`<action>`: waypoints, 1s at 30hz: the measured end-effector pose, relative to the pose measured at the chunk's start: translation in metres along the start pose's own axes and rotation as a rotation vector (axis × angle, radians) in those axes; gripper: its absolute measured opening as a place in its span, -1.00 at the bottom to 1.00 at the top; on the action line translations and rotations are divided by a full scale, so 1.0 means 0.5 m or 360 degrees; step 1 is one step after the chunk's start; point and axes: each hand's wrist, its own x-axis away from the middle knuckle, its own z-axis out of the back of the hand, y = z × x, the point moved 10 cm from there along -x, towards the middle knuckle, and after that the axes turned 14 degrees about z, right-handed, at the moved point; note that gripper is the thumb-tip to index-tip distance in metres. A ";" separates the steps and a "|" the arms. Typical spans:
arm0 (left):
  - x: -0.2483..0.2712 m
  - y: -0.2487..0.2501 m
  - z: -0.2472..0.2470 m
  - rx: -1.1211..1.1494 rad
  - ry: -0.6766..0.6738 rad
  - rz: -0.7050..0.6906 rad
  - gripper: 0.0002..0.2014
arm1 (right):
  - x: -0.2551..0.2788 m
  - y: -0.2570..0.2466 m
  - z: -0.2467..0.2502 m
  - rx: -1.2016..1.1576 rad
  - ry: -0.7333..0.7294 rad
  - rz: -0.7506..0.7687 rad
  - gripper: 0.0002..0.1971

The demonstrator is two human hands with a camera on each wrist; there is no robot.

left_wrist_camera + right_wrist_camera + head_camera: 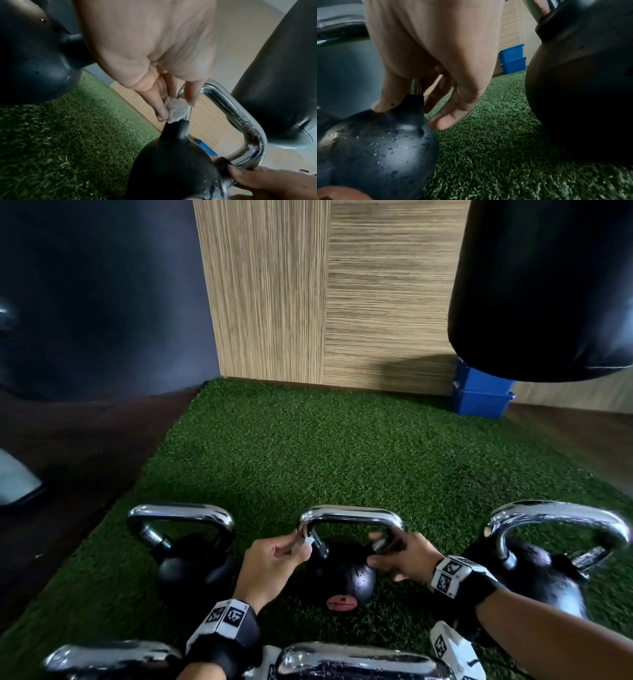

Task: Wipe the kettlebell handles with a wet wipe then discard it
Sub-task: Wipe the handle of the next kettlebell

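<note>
This is a gym or training room. Several black kettlebells (342, 573) with chrome handles (351, 517) stand on a patch of green artificial turf (308, 446), and a black punching bag (548, 285) hangs at the right, above the turf's far corner. Behind them a wood-grain wall panel (325, 292) meets a dark wall (102, 296), with two stacked blue plastic bins (479, 397) on the floor against the panel.

Open turf (308, 440) ahead; kettlebells (191, 546) flank both sides; punching bag (548, 285) overhangs right.
</note>
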 end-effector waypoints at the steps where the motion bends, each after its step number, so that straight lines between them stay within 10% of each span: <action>1: 0.001 0.001 0.003 -0.0039 0.0031 -0.0008 -0.83 | 0.001 -0.006 -0.005 -0.0015 -0.0038 0.0001 -0.56; 11: -0.072 0.062 -0.025 -0.0403 0.0144 -0.0038 -0.83 | 0.026 -0.059 0.012 0.0794 -0.0372 0.0063 -0.89; 16: -0.128 0.123 -0.075 -0.0573 0.0132 0.0021 -0.78 | 0.040 -0.099 -0.058 0.0913 -0.0661 0.0152 -0.69; 25: -0.147 0.116 -0.140 -0.0779 -0.0281 0.0062 -0.74 | 0.006 -0.098 -0.043 0.0672 -0.0247 0.0178 -0.95; 30: -0.147 0.119 -0.133 -0.0850 -0.0120 0.0059 -0.76 | -0.002 -0.059 -0.050 0.0872 -0.0350 0.0046 -0.56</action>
